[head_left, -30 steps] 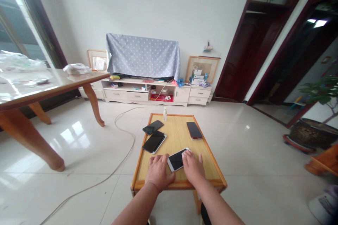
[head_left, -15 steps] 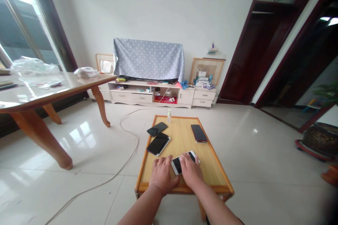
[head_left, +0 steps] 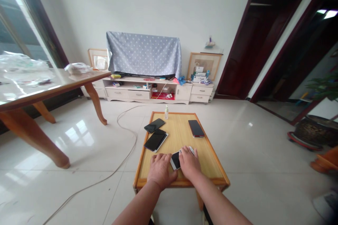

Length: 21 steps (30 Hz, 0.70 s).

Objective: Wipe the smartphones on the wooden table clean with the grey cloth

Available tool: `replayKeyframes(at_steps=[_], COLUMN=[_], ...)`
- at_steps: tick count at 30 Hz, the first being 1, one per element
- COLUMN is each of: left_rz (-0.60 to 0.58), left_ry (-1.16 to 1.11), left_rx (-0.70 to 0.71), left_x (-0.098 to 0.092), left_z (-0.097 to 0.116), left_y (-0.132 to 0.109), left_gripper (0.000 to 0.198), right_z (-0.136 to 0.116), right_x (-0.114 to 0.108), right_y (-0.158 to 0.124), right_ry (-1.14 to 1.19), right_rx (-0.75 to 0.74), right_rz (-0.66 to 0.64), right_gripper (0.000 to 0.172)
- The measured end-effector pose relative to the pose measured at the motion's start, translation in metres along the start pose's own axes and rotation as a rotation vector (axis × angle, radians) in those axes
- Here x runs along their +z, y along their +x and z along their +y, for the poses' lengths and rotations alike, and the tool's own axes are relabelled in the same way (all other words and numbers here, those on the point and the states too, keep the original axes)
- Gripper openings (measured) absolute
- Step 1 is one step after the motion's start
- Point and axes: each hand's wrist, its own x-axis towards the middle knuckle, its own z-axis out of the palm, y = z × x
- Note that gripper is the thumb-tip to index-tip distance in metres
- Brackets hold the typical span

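Nearby, at 6 o'clock on the table (head_left: 178,135), the left hand (head_left: 160,169) lies flat, fingers close together, thumb against the white phone (head_left: 175,160). The right hand (head_left: 189,163) covers the phone's right half, fingers loosely spread. Light, even pressure should keep it from skidding, I judge. The rimmed table also holds two black phones (head_left: 155,140) at 10, a bottle (head_left: 166,112) at 12 and a red-edged phone (head_left: 195,128) at 1.

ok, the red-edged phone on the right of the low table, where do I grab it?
Probably pinch the red-edged phone across its two long edges, fingers coming straight down. It lies flat, screen up, bare table on both sides, so only the thin sides offer purchase.
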Motion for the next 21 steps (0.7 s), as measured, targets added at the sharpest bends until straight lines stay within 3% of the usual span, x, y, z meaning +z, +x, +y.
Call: replayKeyframes(at_steps=[4,6,12,18,21], left_rz=[0.001,0.004,-0.008,0.001,-0.001], left_ry=[-0.018,-0.005,0.029,0.027,0.037], left_rx=[0.015,0.025,0.020,0.018,0.018], left_x=[0.000,0.001,0.002,0.004,0.004], left_z=[0.001,0.001,-0.001,0.000,0.001], left_y=[0.000,0.001,0.002,0.002,0.002], left_gripper=[0.041,0.045,0.055,0.053,0.053], right_z=[-0.012,-0.004,0.029,0.015,0.019], right_x=[0.010,0.005,-0.008,0.001,-0.006], right_y=[-0.016,-0.013,-0.007,-0.041,-0.034], right_ry=[0.057,0.059,-0.066,0.036,0.014], right_rx=[-0.208,-0.195,0.074,-0.258,-0.137], right_rz=[-0.043,-0.044,0.018,-0.060,-0.030], right_gripper=[0.046,0.045,0.048,0.047,0.046])
